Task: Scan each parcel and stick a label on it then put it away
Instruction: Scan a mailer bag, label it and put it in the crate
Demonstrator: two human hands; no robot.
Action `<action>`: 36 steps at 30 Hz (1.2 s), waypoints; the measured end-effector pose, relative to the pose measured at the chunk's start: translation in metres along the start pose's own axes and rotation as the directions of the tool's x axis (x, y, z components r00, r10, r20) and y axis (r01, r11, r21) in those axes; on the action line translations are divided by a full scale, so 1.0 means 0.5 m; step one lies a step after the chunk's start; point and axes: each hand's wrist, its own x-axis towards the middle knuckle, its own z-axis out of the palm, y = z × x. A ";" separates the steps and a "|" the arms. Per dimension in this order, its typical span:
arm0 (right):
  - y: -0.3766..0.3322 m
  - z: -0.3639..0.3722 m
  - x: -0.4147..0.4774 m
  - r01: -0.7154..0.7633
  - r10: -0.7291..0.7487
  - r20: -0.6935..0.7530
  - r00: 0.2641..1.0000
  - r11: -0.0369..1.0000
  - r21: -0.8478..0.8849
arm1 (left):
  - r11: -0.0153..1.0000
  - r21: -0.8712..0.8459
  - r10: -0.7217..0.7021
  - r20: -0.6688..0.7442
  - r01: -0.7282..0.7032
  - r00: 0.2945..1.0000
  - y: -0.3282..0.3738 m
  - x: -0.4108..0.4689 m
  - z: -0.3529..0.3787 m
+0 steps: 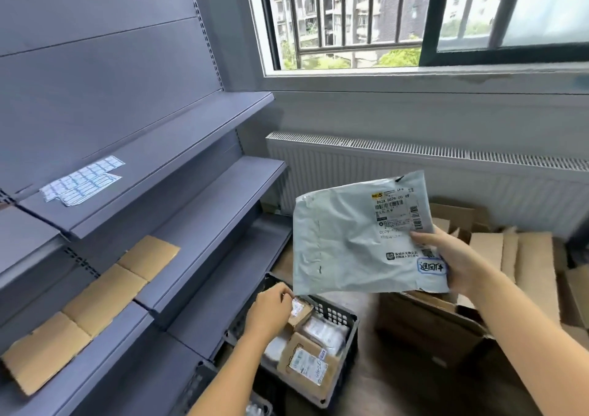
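Holding the grey poly mailer up over the black crate, we are pinching its right edge in our right hand; it is looking light, floppy, slick. Our left hand is curling onto a small cardboard box in the crate.

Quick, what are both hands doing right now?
Left hand: grips a small box in the crate.
Right hand: holds a grey mailing bag.
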 end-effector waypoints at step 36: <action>-0.022 0.489 0.676 -0.111 0.562 0.626 0.541 0.785 -0.609 | 0.155 -0.986 -0.815 -0.167 -0.069 0.555 -0.106 0.199 -0.070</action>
